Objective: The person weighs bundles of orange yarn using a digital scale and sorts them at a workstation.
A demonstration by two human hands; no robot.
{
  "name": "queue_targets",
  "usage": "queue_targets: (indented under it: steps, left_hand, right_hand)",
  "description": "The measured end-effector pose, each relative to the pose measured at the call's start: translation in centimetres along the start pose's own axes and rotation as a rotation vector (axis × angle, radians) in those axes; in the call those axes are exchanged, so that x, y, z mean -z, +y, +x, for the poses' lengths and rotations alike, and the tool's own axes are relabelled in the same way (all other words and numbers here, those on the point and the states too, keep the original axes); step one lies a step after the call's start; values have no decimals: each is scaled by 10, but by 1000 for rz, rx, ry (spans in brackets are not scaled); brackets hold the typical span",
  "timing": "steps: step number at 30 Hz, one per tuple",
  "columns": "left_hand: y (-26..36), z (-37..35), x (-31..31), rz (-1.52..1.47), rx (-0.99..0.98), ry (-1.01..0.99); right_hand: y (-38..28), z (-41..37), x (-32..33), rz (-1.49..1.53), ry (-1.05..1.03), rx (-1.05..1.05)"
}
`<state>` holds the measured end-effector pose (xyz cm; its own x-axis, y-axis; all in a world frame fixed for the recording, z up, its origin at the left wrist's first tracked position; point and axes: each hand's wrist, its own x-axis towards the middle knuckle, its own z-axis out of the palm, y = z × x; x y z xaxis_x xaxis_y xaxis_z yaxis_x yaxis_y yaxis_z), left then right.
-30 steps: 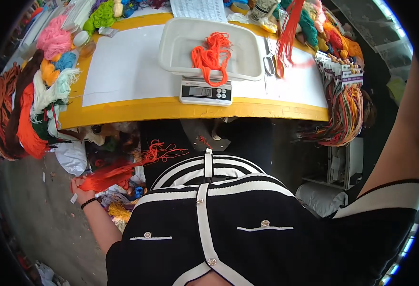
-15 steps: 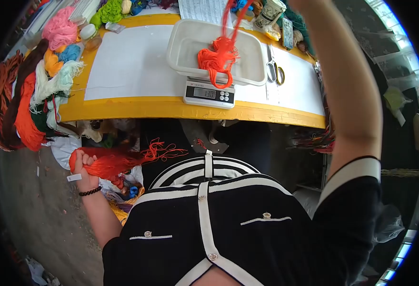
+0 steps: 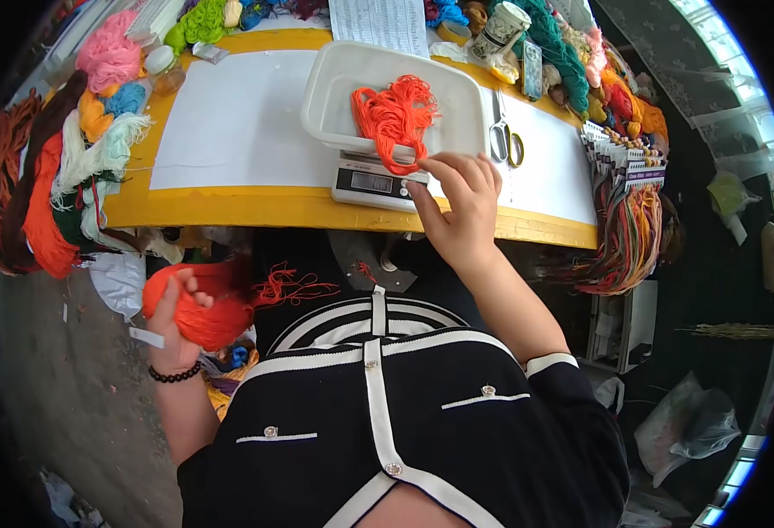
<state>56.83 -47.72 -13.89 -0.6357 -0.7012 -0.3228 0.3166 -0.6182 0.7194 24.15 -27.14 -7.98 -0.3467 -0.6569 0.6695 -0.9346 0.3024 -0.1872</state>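
Observation:
My left hand (image 3: 176,321) is closed around a hank of orange-red thread (image 3: 215,304), low at the left, whose loose ends trail to the right. A white tag and a dark bead bracelet are at that wrist. A second bundle of orange-red thread (image 3: 396,114) lies in a white plastic tub (image 3: 324,97), one loop draping over its front rim. Underneath the tub is a digital scale (image 3: 361,187); its display is too small to read. My right hand (image 3: 464,207) reaches to the scale's right side, thumb and forefinger apart, fingertips beside the buttons and the hanging loop.
Scissors (image 3: 501,136) lie right of the tub on the white sheet covering the yellow-edged table (image 3: 255,207). Coloured yarn (image 3: 48,211) hangs at the left edge, with thread sample cards (image 3: 629,167) at the right. A printed cup (image 3: 500,31) and a paper sheet (image 3: 378,25) sit at the back.
My right hand has come down from above to the scale's front. The thread that was stretched upward now lies in the tub. My left hand keeps its hank, shifted slightly.

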Motion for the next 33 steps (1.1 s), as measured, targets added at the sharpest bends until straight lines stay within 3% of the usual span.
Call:
queue_targets:
  steps: [2, 3, 4, 5, 6, 8, 9, 11, 14, 24, 26, 28, 30, 33]
  left_hand:
    - [-9, -1, -44, 84, 97, 5]
    - [-16, 2, -58, 137, 66, -43]
    - [-23, 7, -69, 192, 33, -92]
    - [-34, 13, -77, 241, -34, -166]
    - [-39, 13, -93, 301, -49, -218]
    - [-52, 15, -113, 291, 69, -261]
    - [-59, 16, -120, 295, 71, -264]
    - [-72, 17, -129, 285, 37, -268]
    - [-76, 17, -127, 303, 63, -291]
    - [-81, 14, -126, 331, 76, -314]
    - [-75, 14, -125, 375, 121, -323]
    - [-70, 14, -124, 364, 115, -272]
    - [-68, 14, -122, 349, 110, -216]
    - [-66, 16, -122, 342, 107, -206]
  right_hand:
    - [-9, -8, 1, 373, -70, -125]
    - [-13, -11, -5, 535, -171, -72]
    - [-29, -15, -4, 676, -362, -179]
    - [-37, -13, -9, 736, -489, -92]
    - [-46, -19, -16, 808, -540, -160]
    - [-61, -14, -19, 1036, -713, -493]
    - [-64, -14, -22, 1038, -708, -497]
    - [-67, -16, -28, 1356, -764, -752]
    - [-71, -24, -35, 1451, -662, -783]
    - [-61, -28, -32, 1436, -662, -761]
    - [-46, -25, -28, 855, -543, -334]
    - [-21, -16, -25, 399, -154, -37]
    - [-4, -1, -18, 59, -70, -77]
    - [12, 3, -30, -71, -75, -3]
